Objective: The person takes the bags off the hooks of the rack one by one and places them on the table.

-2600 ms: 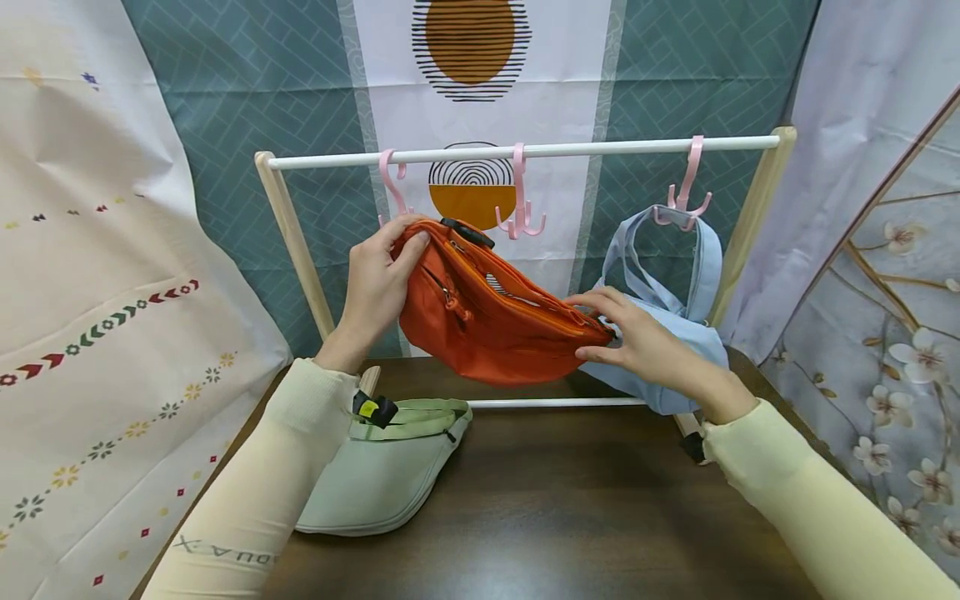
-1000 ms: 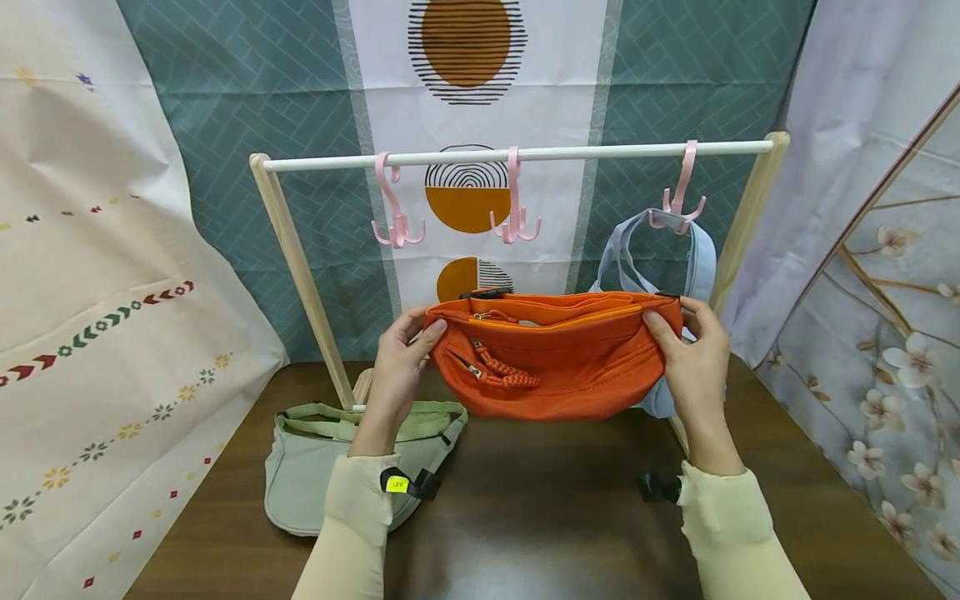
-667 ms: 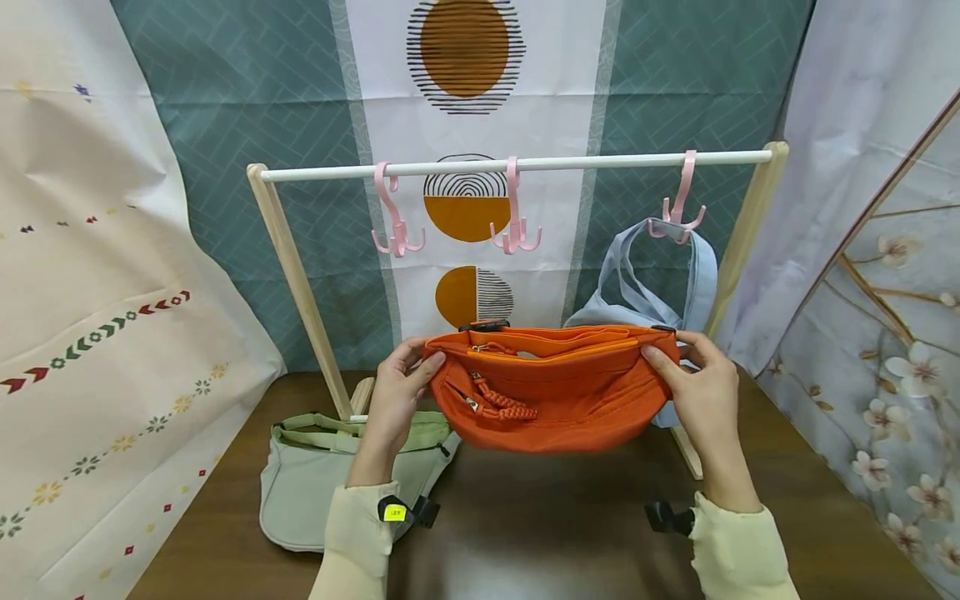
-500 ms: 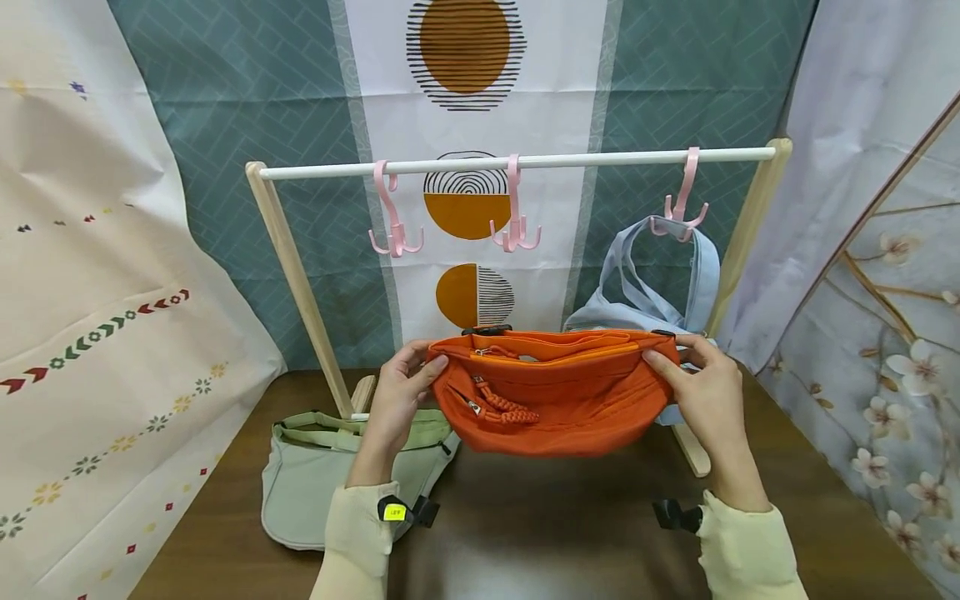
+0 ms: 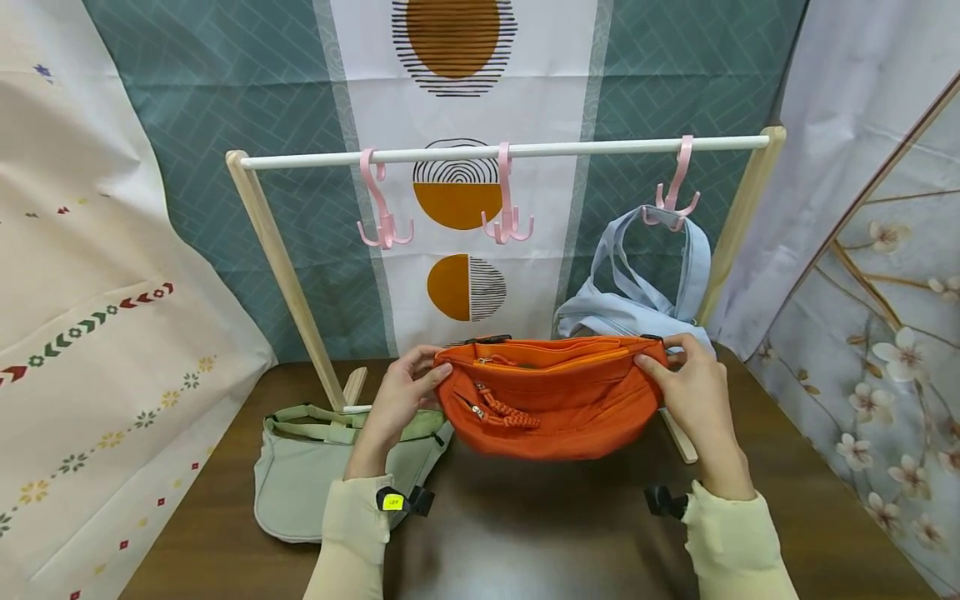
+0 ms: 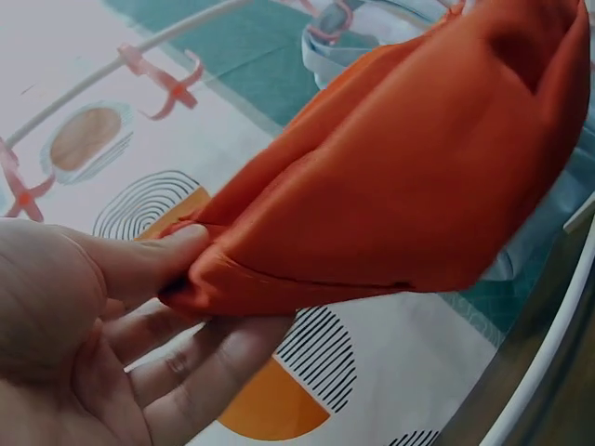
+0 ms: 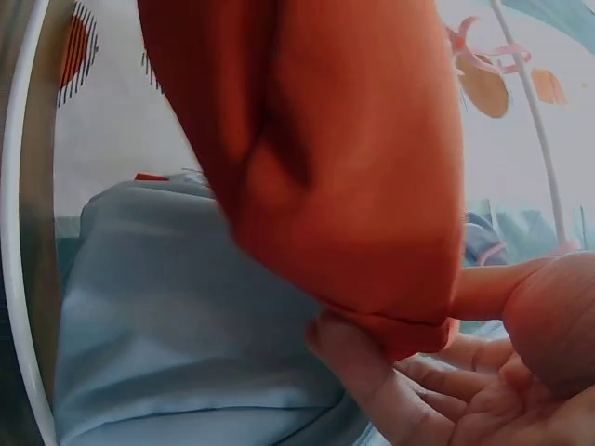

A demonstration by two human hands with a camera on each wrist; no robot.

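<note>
Brown table below, patterned cloth behind. Pinched at opposite top corners by left hand and right hand: orange bag, frame centre. To hold well, pull both corners evenly, level, without straining the zips. Slung between hands, body sagging below grip. Then green bag lower left, blue bag hung right, pink hooks on white rail above.

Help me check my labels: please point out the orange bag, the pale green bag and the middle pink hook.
Orange bag (image 5: 562, 402): head view, on its front fabric.
Pale green bag (image 5: 306, 479): head view, on its broad facing side.
Middle pink hook (image 5: 506, 188): head view, on its stem.
</note>
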